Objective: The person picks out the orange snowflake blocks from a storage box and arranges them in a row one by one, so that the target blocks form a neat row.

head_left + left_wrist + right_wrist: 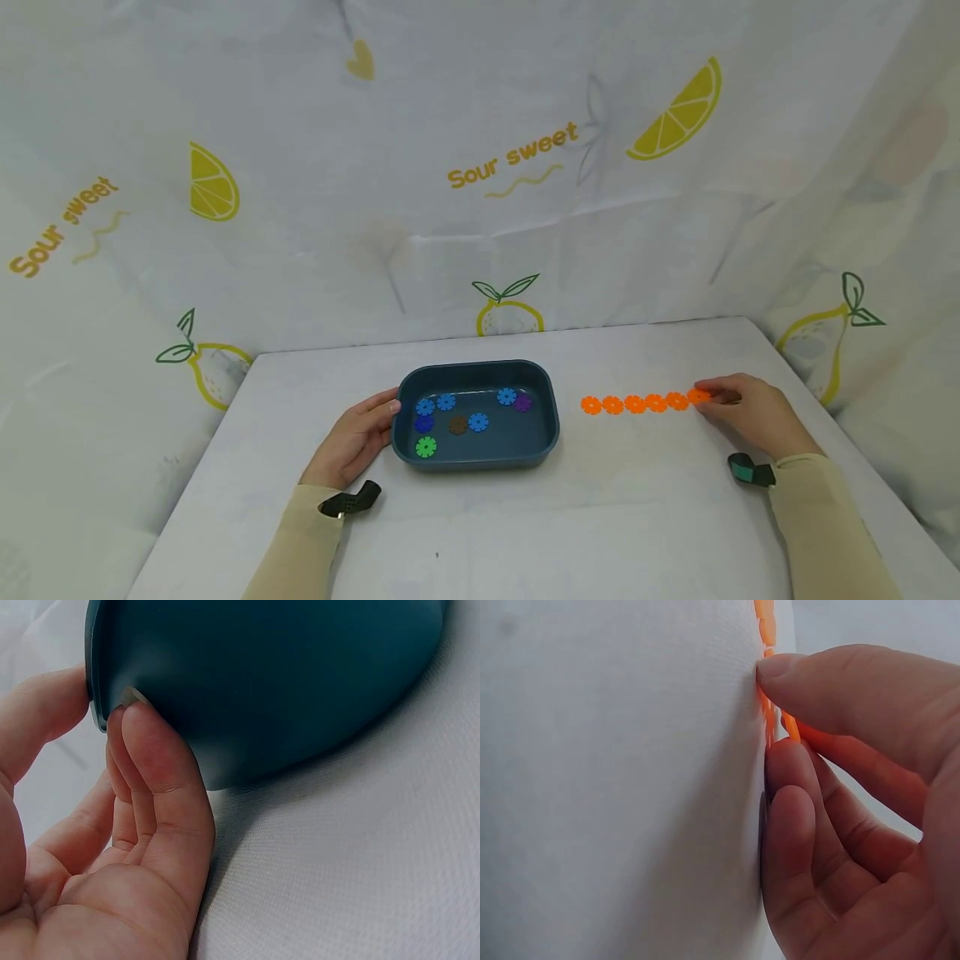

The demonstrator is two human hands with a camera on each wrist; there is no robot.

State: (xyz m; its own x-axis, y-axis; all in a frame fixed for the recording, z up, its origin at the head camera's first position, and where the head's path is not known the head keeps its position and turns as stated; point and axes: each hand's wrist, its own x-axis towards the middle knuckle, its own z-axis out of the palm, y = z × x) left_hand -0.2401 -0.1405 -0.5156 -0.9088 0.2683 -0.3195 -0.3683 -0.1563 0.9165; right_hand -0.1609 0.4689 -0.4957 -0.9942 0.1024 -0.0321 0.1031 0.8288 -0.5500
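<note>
A dark teal tray (480, 462) sits on the table, and my left hand (356, 440) grips its left end. In the left wrist view, the fingers (161, 757) rest against the tray wall (285, 690) near the rim. Inside the tray lie several notched flower-shaped discs: blue ones (478, 422), a green one (426, 447), a brown one (458, 425) and a purple one (522, 402). To the right of the tray, orange flower discs (635, 404) form a row. My right hand (753, 414) pinches the orange disc (701, 396) at the row's right end, close over the table.
A white cloth covers the table (600, 525). Behind it hangs a white curtain (420, 250) printed with lemons and lettering. Black bands (352, 500) are on both wrists.
</note>
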